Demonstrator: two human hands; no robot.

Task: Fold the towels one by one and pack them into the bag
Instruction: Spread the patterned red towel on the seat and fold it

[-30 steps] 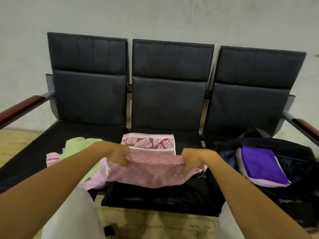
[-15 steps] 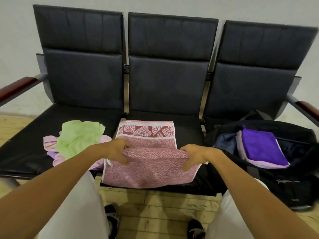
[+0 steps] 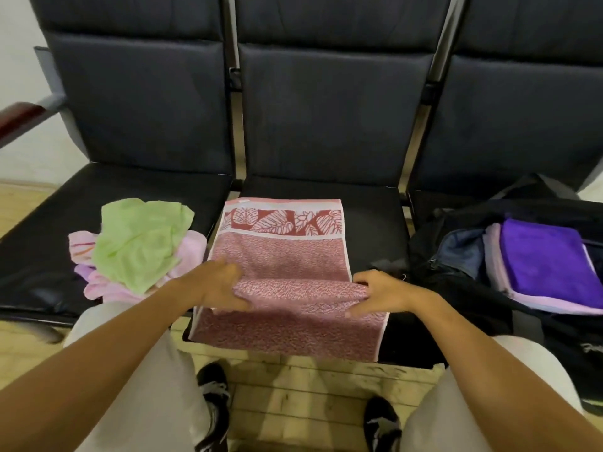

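Left hand (image 3: 217, 287) and right hand (image 3: 375, 296) pinch a fold in the pink towel (image 3: 287, 259) on the bench's middle seat (image 3: 368, 207)

Single head-worn wide-angle view, looking forward and steeply down from close above the bench (image 3: 326, 197) front. Frame takes in three seats and lower backrests, both forearms entering from the bottom corners, knees and shoes at the bottom edge. No second view.

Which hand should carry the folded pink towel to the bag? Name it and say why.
Right. The right hand already grips the pink towel on the side nearest the bag; the left hand is farther away.
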